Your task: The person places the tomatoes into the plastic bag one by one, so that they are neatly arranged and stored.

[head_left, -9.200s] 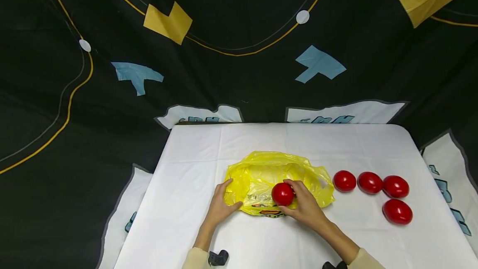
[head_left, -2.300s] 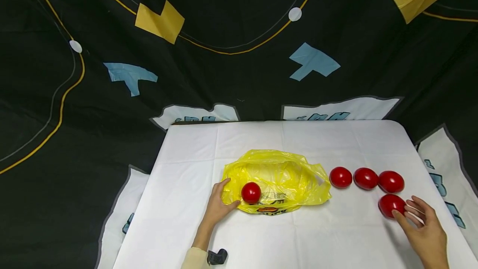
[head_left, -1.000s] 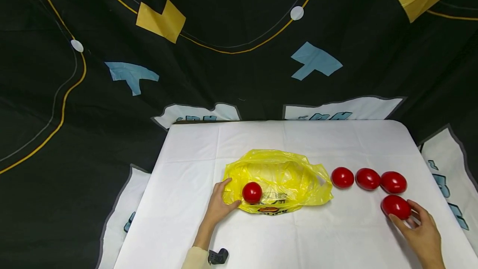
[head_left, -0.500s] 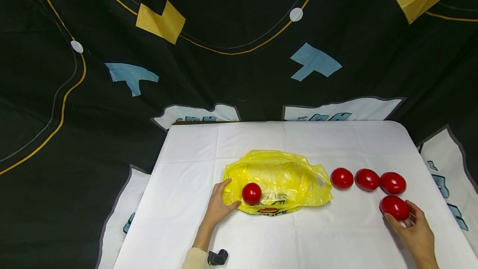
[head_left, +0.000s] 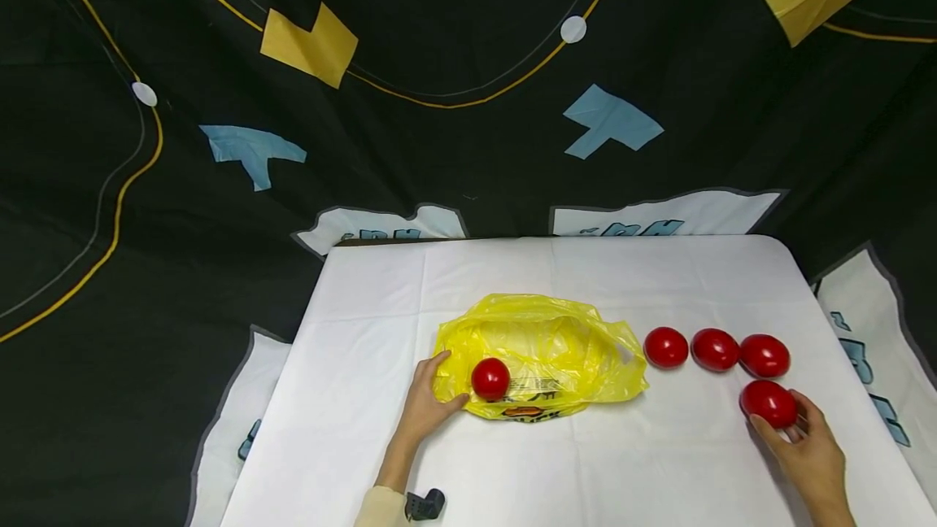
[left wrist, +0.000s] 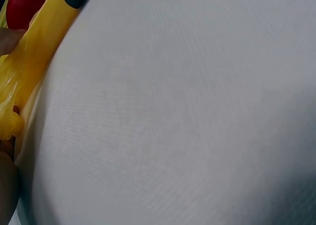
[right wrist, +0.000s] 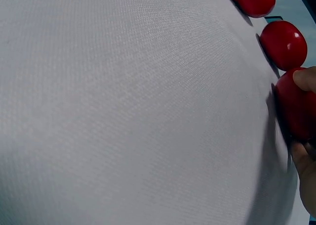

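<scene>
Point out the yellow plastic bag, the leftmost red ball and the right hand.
Yellow plastic bag (head_left: pixel 549 352): head view, middle of its visible surface.
Leftmost red ball (head_left: pixel 490 379): head view, centre of its visible side.
Right hand (head_left: pixel 811 452): head view, middle of the hand.

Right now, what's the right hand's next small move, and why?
Probably bring the red ball gripped by the right hand toward the yellow bag: the left hand holds the bag's side, its mouth is open, and another ball lies inside.
</scene>
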Demonstrator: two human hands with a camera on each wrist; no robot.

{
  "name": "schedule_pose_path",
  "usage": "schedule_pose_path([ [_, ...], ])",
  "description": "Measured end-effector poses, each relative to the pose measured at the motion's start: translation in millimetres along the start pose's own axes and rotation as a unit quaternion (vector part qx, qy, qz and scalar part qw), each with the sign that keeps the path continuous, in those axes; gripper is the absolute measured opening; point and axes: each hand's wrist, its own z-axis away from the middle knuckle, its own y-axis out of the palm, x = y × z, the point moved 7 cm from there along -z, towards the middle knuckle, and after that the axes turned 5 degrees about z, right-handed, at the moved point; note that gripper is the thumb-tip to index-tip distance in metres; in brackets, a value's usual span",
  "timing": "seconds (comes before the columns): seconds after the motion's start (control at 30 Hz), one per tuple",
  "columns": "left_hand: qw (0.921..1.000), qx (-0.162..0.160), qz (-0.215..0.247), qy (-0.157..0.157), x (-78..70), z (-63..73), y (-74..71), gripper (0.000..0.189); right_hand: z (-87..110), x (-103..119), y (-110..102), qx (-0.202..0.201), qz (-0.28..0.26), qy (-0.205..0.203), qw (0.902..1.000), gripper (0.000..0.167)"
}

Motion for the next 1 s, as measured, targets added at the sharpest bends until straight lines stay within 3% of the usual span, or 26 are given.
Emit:
schedule_pose_path([
  [1.0, 1.0, -0.003, 0.0, -0.005, 1.3, 0.4, 0.1, 0.081, -0.3, -1.4, 2.2, 0.001, 0.005, 0.01, 0.9999, 0.09],
])
